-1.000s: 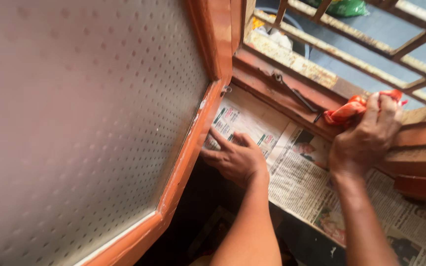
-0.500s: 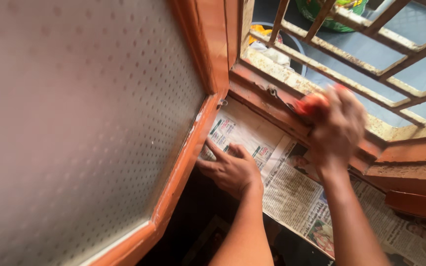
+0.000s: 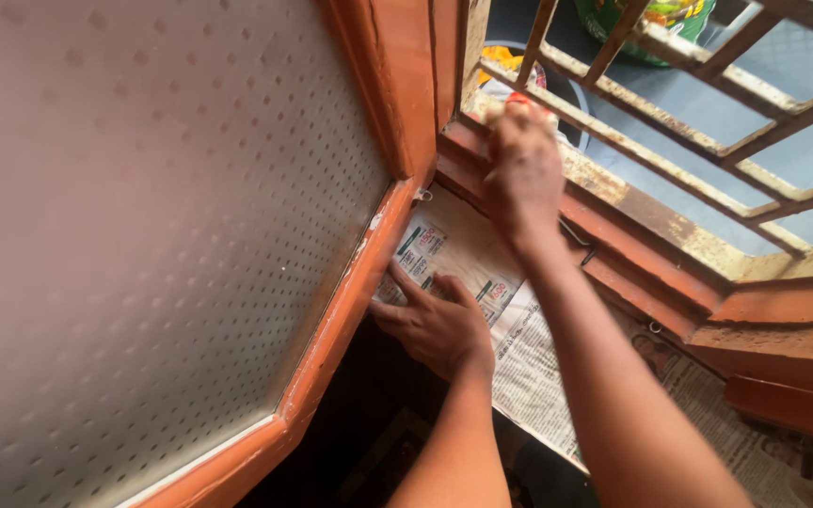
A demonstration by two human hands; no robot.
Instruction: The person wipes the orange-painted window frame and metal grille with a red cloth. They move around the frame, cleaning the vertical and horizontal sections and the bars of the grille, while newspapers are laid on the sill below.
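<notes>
My left hand lies flat & open on the newspaper below the window frame. My right hand is by the frame's corner w/ something red; can't tell its grip.

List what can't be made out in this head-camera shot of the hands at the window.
- Orange thing under the right hand: the blurred hand covers nearly all of it, so its kind and the grip stay unclear.
- Newspaper: the left hand and right forearm cover parts; the bottom edge cuts it off.
- Green container beyond the rusty window bars: cut by the top edge.
</notes>
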